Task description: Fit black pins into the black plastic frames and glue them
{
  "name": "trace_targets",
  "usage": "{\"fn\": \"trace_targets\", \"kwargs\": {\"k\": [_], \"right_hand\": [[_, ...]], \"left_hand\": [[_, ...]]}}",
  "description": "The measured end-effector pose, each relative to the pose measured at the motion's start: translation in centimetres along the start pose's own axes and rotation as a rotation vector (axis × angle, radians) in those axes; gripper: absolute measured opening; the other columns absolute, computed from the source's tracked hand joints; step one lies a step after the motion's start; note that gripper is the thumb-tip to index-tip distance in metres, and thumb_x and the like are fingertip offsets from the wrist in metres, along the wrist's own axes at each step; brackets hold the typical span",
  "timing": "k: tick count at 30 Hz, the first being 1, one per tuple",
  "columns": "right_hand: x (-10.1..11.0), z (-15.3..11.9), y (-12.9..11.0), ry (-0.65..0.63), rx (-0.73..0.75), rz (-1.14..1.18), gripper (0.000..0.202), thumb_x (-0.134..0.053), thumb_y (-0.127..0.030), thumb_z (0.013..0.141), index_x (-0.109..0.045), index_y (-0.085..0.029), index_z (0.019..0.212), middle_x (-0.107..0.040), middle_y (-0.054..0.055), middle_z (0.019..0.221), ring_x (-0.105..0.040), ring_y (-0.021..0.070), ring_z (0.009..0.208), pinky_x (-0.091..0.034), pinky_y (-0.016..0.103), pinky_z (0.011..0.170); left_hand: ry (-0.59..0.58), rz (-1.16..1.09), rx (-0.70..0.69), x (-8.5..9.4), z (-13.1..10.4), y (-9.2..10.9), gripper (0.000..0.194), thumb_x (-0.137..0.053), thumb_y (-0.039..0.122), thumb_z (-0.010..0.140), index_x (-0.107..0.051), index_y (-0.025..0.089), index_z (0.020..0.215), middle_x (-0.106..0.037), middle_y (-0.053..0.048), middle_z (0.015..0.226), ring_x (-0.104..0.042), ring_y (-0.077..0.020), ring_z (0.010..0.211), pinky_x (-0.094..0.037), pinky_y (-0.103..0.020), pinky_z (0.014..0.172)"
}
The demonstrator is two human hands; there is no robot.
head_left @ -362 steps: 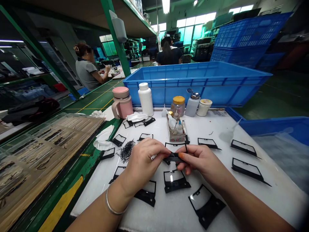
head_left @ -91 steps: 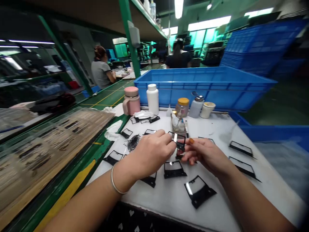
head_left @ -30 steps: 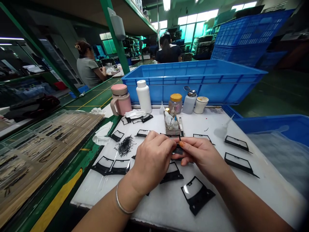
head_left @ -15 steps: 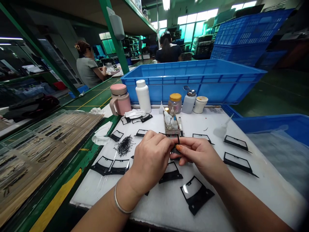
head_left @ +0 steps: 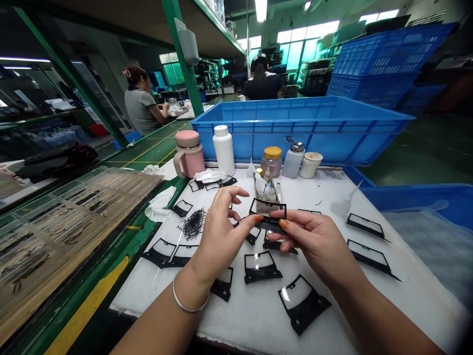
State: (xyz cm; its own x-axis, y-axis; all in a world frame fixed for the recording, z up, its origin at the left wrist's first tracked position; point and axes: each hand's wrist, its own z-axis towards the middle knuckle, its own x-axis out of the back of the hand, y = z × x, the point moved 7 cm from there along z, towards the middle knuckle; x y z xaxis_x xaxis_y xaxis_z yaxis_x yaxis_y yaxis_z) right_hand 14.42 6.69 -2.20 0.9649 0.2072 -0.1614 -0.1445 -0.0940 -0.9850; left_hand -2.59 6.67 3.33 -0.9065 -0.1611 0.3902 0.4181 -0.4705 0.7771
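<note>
Right of the strand pile (head_left: 192,225), your right hand (head_left: 316,236) pinches the black frame (head_left: 269,226); your left hand (head_left: 221,229) is spread, thumb perhaps touching it. Likely light and stiff, it's best held by its solid lower edge.

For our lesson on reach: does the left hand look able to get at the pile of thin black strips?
Probably yes: the left hand is open, and nothing visible blocks its way to the strips heaped loosely on its left.
</note>
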Motion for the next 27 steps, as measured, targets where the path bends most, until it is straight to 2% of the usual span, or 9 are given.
{"fn": "trace_targets", "kwargs": {"k": [3,6,11,16,23,27], "right_hand": [[-0.1,0.0,-0.1,-0.003,0.016,-0.001,0.026,-0.069,-0.036,0.084,-0.072,-0.019,0.104,-0.074,0.008,0.099,-0.073,0.0189,0.079,-0.054,0.017,0.057],[-0.3,0.1,0.0,-0.021,0.012,-0.008,0.025,-0.068,-0.035,0.085,-0.072,-0.019,0.103,-0.075,0.007,0.094,-0.073,0.0187,0.078,-0.055,0.017,0.058],[-0.9,0.1,0.1,-0.091,-0.001,0.001,0.024,-0.065,-0.033,0.087,-0.072,-0.021,0.106,-0.074,0.006,0.095,-0.073,0.0173,0.08,-0.054,0.016,0.06],[-0.9,0.1,0.0,-0.103,0.002,0.001,0.021,-0.064,-0.029,0.088,-0.074,-0.023,0.105,-0.074,0.003,0.086,-0.073,0.0152,0.076,-0.053,0.015,0.061],[-0.9,0.0,0.3,-0.094,0.002,-0.014,0.023,-0.063,-0.03,0.088,-0.072,-0.022,0.107,-0.074,0.007,0.097,-0.073,0.0178,0.081,-0.053,0.015,0.057],[-1.0,0.0,0.1,-0.101,0.008,-0.039,0.023,-0.061,-0.028,0.089,-0.072,-0.023,0.108,-0.075,0.006,0.097,-0.073,0.0167,0.081,-0.052,0.015,0.058]], "left_hand": [[-0.131,-0.125,0.144,-1.2,-0.1,-0.9,0.041,-0.068,0.019,0.079,-0.049,0.023,0.115,-0.059,-0.005,0.104,-0.056,-0.0154,0.092,-0.048,-0.019,0.06],[-0.192,-0.175,0.221,-1.8,-0.3,-1.3,0.036,-0.064,0.019,0.082,-0.05,0.024,0.115,-0.06,-0.001,0.089,-0.057,-0.0134,0.083,-0.044,-0.017,0.055],[-0.177,-0.196,0.248,-1.8,-0.3,-1.7,0.034,-0.065,0.019,0.081,-0.053,0.024,0.112,-0.06,0.0,0.087,-0.055,-0.0123,0.079,-0.04,-0.017,0.053],[-0.177,-0.239,0.262,-1.9,-0.3,-2.1,0.032,-0.063,0.021,0.082,-0.053,0.024,0.113,-0.057,0.0,0.086,-0.054,-0.0122,0.078,-0.041,-0.018,0.053],[-0.171,-0.256,0.249,-1.9,-0.5,-2.0,0.033,-0.062,0.021,0.083,-0.053,0.024,0.115,-0.057,-0.001,0.087,-0.053,-0.0131,0.08,-0.042,-0.019,0.055],[-0.165,-0.26,0.237,-1.9,-0.4,-1.9,0.032,-0.061,0.021,0.084,-0.053,0.025,0.115,-0.057,-0.001,0.087,-0.053,-0.0135,0.081,-0.042,-0.019,0.056]]}}
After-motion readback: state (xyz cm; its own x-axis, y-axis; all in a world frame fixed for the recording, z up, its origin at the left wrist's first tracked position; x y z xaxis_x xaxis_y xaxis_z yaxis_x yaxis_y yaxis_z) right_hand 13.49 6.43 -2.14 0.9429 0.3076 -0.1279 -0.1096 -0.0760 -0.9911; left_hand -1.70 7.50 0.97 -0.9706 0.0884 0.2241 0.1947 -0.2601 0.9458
